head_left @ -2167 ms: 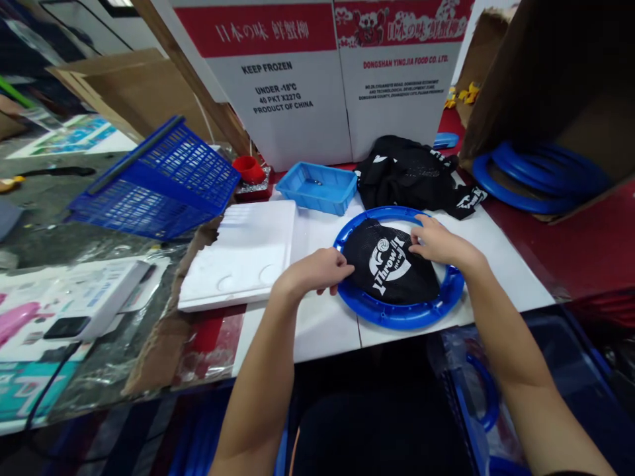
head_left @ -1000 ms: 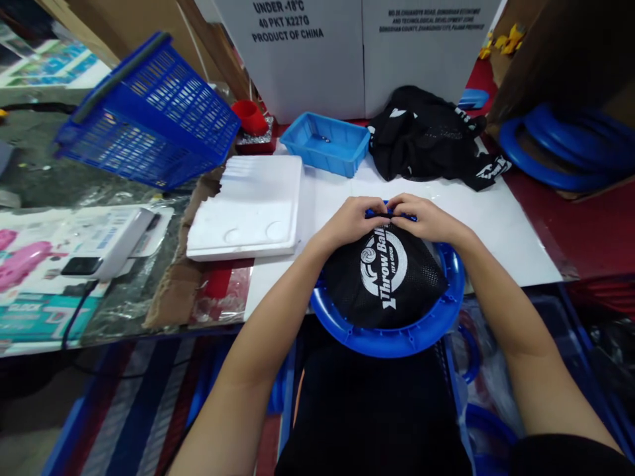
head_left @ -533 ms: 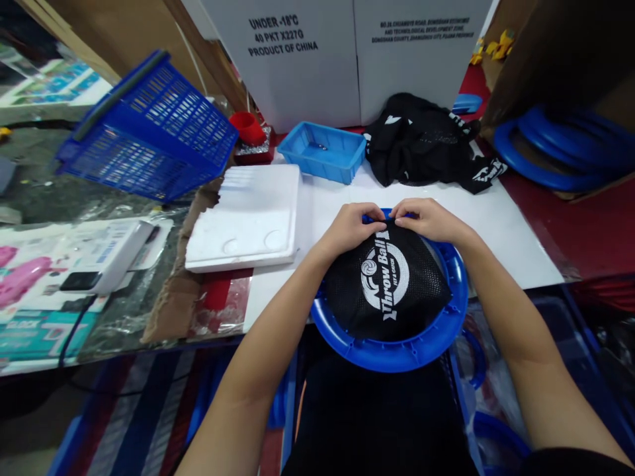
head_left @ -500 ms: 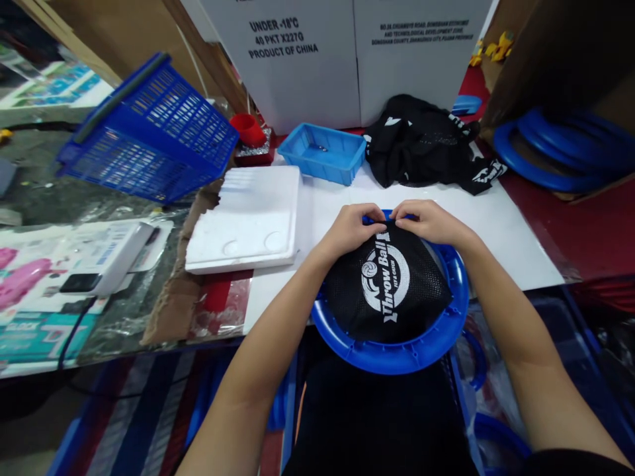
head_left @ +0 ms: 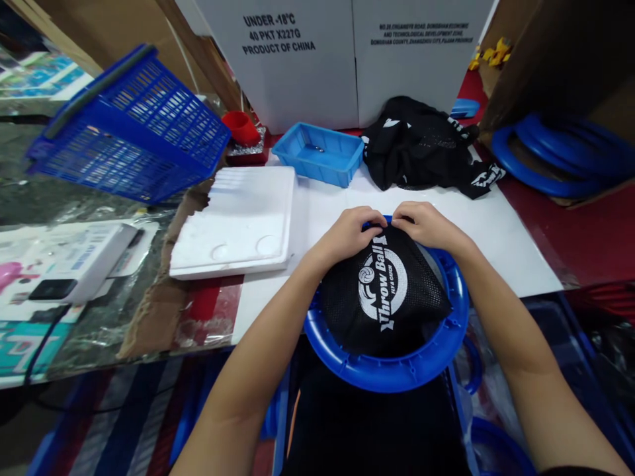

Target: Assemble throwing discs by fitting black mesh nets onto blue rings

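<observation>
While our two hands meet at the far edge of a blue ring (head_left: pixel 387 375), we pinch the black mesh (head_left: pixel 421 311) there between thumbs and fingers. Our left hand (head_left: pixel 353 231) has its grip closed on the mesh, and our right hand (head_left: pixel 421 223) does the same just beside it; we cannot tell how firmly either one also holds the ring's rim. The mesh lies across the inside of the ring, its white "Throw Ball" print facing up, and the ring's near side reaches past the front edge of the worktop (head_left: pixel 538 228), above our lap.

Beyond our hands, we see a light blue tray (head_left: pixel 317 170) with a small metal piece in it, too small to make out. A heap of black cloth (head_left: pixel 417 149) lies to the right of the tray, and more blue rings (head_left: pixel 555 162) are stacked farther right. To our left, we have a white foam block (head_left: pixel 238 221), a red cup (head_left: pixel 241 129) and a tilted blue basket (head_left: pixel 141 132).
</observation>
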Motion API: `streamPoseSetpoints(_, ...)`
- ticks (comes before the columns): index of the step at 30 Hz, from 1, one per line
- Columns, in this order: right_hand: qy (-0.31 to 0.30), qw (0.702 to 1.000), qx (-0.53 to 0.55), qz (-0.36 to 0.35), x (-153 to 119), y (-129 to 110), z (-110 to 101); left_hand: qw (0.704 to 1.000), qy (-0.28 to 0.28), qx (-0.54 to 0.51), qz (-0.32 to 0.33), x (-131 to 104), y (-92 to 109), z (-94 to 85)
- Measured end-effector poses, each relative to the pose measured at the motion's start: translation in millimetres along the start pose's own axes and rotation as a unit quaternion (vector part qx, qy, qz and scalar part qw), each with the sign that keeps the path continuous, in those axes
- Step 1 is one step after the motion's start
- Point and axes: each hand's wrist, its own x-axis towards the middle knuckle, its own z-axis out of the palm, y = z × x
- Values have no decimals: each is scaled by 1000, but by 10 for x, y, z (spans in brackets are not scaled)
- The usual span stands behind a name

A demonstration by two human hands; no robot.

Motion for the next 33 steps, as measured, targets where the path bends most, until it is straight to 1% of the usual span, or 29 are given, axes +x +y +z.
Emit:
streamPoseSetpoints(3, -22, 1000, -6, 2, 20, 9, -8, 1000, 4, 13, 2, -3, 9, 11)
streamPoseSetpoints(11, -43, 999, -28, 17, 64, -25, 15, 999, 6, 32, 7, -13, 16, 39)
streamPoseSetpoints(18, -34, 997, -68, 10, 107, -58, 46, 997, 3, 71, 6, -30, 60, 55)
streamPoseSetpoints(22, -43, 994, -102, 15, 147, -109, 53, 994, -16, 112, -4, -21, 103, 54)
streamPoseSetpoints(26, -40, 990, -134, 27, 132, -121, 46, 984, -53, 169, 5, -33, 124, -56)
streamPoseSetpoints(28, -19, 986, -157, 48, 87, -59, -6, 984, -62, 169, 11, -60, 109, -150)
streamPoseSetpoints(30, -2, 981, -174, 88, 21, 50, -115, 987, -56, 149, 10, -91, 75, -237)
streamPoseSetpoints(32, -12, 980, -165, 108, -55, 167, -263, 990, -43, 134, -1, -112, 23, -288)
streamPoseSetpoints(33, -20, 984, -148, 100, -91, 214, -336, 991, -39, 131, -8, -116, -6, -295)
